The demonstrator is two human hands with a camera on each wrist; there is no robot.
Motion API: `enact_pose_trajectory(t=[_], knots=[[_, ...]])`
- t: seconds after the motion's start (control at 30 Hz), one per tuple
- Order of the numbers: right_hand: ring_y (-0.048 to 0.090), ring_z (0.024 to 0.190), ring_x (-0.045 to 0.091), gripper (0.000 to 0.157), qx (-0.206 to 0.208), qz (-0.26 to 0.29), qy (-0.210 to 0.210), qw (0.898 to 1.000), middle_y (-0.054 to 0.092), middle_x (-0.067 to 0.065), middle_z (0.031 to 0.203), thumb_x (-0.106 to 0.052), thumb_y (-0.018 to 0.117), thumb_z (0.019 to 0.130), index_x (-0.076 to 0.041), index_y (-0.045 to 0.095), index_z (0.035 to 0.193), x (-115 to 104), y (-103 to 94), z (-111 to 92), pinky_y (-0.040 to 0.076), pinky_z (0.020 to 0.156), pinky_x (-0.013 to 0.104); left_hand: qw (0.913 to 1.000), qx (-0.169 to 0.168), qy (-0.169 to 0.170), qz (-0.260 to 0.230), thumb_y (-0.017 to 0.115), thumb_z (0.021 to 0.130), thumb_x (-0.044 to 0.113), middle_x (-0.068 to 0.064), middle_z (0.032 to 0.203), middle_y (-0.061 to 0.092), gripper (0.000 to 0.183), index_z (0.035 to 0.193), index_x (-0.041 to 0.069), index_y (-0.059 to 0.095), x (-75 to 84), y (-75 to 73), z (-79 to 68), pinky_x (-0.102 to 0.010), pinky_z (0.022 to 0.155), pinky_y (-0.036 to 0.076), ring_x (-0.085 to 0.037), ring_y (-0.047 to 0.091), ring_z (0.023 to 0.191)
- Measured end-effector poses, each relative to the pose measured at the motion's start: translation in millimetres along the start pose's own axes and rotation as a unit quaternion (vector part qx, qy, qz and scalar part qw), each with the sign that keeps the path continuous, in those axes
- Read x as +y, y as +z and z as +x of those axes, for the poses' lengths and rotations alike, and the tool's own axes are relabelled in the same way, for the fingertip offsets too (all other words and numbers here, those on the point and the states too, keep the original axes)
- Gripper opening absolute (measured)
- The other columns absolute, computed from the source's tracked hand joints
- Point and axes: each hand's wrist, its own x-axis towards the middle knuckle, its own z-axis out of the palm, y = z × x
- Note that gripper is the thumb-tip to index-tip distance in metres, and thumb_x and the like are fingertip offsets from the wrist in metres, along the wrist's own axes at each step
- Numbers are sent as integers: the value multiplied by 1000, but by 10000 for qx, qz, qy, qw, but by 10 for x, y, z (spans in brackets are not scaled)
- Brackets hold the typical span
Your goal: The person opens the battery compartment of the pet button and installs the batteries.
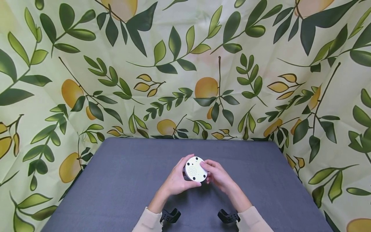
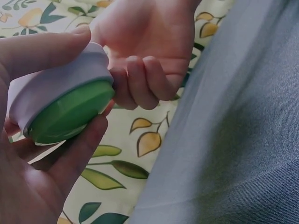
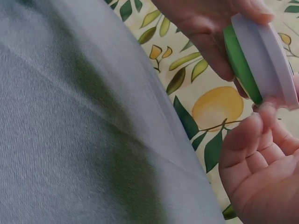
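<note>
A round white buzzer button (image 1: pixel 197 171) is held up over the table, its flat underside facing the head camera. Several black feet and a patch of small speaker holes mark that underside. The left wrist view shows its green domed top (image 2: pixel 70 114) pointing away, towards the left fingers. My left hand (image 1: pixel 177 180) grips the buzzer from the left, thumb along the near edge and fingers round the far side. From the right, my right hand (image 1: pixel 219 176) pinches its edge, with the thumb on the underside and the other fingers curled behind, partly hidden.
A dark blue-grey cloth covers the table (image 1: pixel 130 167). Behind it and along both sides hangs a cream fabric backdrop (image 1: pixel 185 79) printed with leaves and fruit. Black wrist mounts (image 1: pixel 171 216) sit at both light sleeves, close to the table's near side.
</note>
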Motion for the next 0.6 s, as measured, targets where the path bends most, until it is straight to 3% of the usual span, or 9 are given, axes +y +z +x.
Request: enact_pose_trajectory(t=[0.2,0.43,0.6], knots=[[58,64,15,29,11,-456,-75,9989,62,3,84,-26,60,103,1,60,112,-55,-28,-36,52,61,29,9999,-20,-59,-115,94,70,23,3,140,52,95,151,24,43,0,4,-2,-41,101,42,-17,52,121],[65,76,17,41,-302,-586,32,9978,66,7,94,-25,62,101,9,56,123,-78,-39,-50,57,71,33,9997,-182,-150,-93,93,71,28,3,142,51,97,152,24,42,-5,0,-3,-46,103,41,-17,51,123],[65,79,17,45,-233,-606,84,9979,66,7,97,-25,65,100,11,55,125,-80,-25,-56,57,73,32,9990,-355,-261,-45,92,73,25,-1,147,47,99,155,22,37,4,-2,3,-50,105,38,-20,49,126]])
